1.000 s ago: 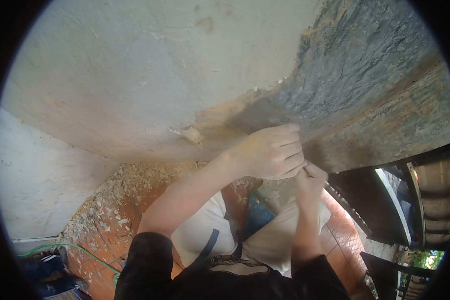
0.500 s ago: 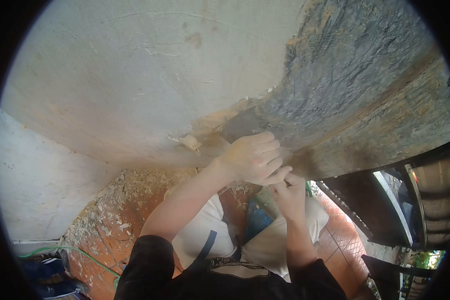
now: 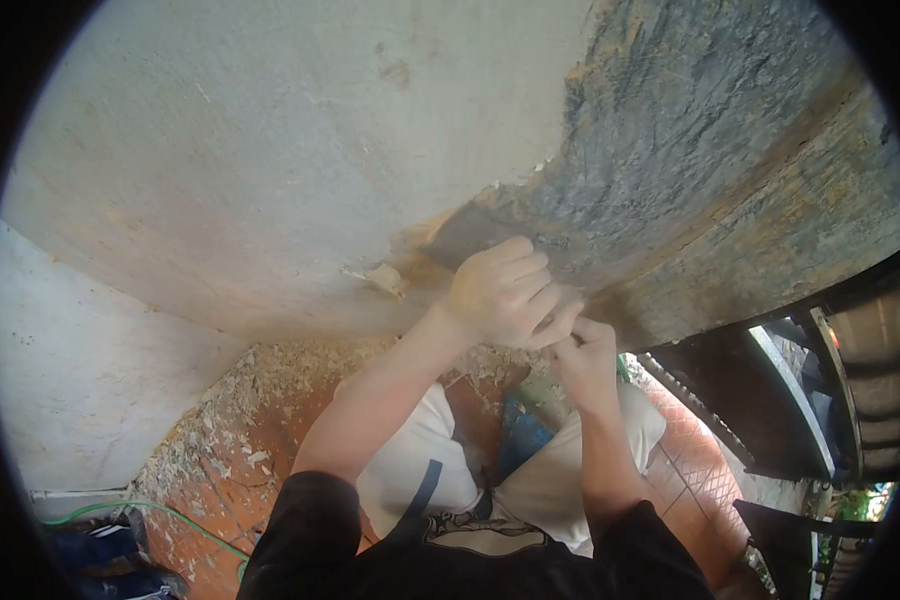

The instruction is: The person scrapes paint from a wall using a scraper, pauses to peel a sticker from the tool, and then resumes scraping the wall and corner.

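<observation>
My left hand [image 3: 510, 297] is closed in a fist around what looks like a scraper; its handle is hidden by my fingers. The smooth, dark flat blade [image 3: 460, 236] lies against the curved wall surface [image 3: 270, 150], at the border of the pale paint. Just right of and below that fist, my right hand [image 3: 587, 362] is closed with its fingers touching the left hand, apparently at the handle's end. A loose paint flake [image 3: 385, 279] curls from the surface left of the blade. Rough grey-blue bare material [image 3: 690, 170] shows to the right.
Paint chips [image 3: 240, 450] litter the red tiled floor, most thickly at the wall's foot. A green hose [image 3: 185, 515] runs at lower left, near dark blue shoes [image 3: 100, 550]. Dark panels [image 3: 740, 410] stand at right. A blue object [image 3: 520, 435] lies between my knees.
Both hands have shifted slightly upward. The dark blade has slid left and up over the brown strip at the paint border. The view has moved a little.
</observation>
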The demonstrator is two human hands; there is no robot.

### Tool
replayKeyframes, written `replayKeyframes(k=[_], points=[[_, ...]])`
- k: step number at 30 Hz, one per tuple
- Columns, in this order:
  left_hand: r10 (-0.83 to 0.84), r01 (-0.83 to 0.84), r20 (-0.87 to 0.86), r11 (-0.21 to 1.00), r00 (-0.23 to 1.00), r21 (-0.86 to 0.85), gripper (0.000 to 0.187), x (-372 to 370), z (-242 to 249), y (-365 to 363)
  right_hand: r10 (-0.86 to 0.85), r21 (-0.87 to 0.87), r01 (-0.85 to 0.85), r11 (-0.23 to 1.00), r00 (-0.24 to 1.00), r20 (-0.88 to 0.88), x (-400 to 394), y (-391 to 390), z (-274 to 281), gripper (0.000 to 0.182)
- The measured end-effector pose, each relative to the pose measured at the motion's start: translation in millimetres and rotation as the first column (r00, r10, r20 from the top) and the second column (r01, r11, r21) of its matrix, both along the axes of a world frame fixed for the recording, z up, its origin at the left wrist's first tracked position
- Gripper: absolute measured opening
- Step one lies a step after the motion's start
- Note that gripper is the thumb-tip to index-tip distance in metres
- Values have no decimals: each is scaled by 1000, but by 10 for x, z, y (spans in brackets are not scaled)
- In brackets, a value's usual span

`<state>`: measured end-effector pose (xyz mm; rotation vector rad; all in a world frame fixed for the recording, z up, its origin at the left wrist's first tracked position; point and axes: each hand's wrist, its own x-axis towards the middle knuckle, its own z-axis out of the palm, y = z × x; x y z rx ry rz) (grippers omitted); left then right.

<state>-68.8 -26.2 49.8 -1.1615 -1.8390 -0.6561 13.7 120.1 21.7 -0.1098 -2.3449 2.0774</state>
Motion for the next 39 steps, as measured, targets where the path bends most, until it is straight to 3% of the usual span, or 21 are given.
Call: replayKeyframes(k=[1,4,5,8,9,10,12,14,15,17,18,21,22,24,25,26,28,29,33,36,39], points=[[-22,22,-14,999,1000,-27,35,-2,10,-34,38,-95,-32,995,997,61,26,-2,94,15],[-89,90,8,993,996,-71,33,37,-123,119,45,-90,-36,995,994,104,53,284,0,14],[-142,142,2,986,990,-86,32,-28,-154,183,15,-193,21,981,983,182,27,310,38,17],[11,-11,-8,999,1000,-44,29,-11,74,-15,-8,-199,29,980,994,105,-50,-53,-130,16],[4,-5,-19,999,1000,-51,29,-45,79,-7,78,-328,-27,944,986,145,-29,-62,-82,16],[-64,66,21,995,998,-75,27,-36,43,4,80,-333,-28,943,986,145,-6,-12,-72,16],[-112,120,91,989,990,-87,26,62,-99,72,-50,-171,79,982,985,164,82,257,-103,16],[-235,255,146,956,961,-141,22,83,-203,274,-20,-214,53,975,988,153,59,286,-171,16],[-241,241,0,969,970,-54,12,194,-199,338,-87,-18,89,996,993,75,61,101,-123,15],[-180,183,-108,983,978,20,18,550,-177,371,-171,342,209,916,975,-140,-45,-176,-41,16],[-185,187,-102,982,977,18,18,726,-233,377,-175,339,212,917,975,-134,-18,-115,-65,16],[-171,185,-143,979,975,89,27,870,-398,331,-154,-60,172,983,962,223,-4,373,-88,20],[-180,195,-176,979,968,68,25,823,-429,322,-154,-49,170,984,959,238,0,337,-149,20],[-203,216,-191,975,960,51,24,895,-513,355,-128,-18,128,992,991,-32,-9,60,-240,20],[-227,241,-158,968,961,70,24,882,-552,372,-83,-98,101,990,982,167,-34,-136,8,19],[-250,262,-121,961,961,92,24,896,-575,393,-90,-100,107,989,982,163,-17,-102,-63,19],[-249,261,-116,960,962,102,26,931,-521,402,-152,-30,150,988,975,-165,57,-14,-248,18],[-230,244,-128,964,965,106,27,950,-490,374,-253,-187,297,937,941,226,139,65,-218,17],[-144,167,-117,961,983,219,28,949,-352,251,-319,-225,405,886,885,338,238,-220,-273,16],[-87,112,-94,944,992,311,29,842,-211,167,-299,-282,340,897,938,178,264,-161,-541,16],[-91,74,34,939,995,335,27,841,-107,100,-320,-230,358,905,929,186,354,-226,-546,15]])
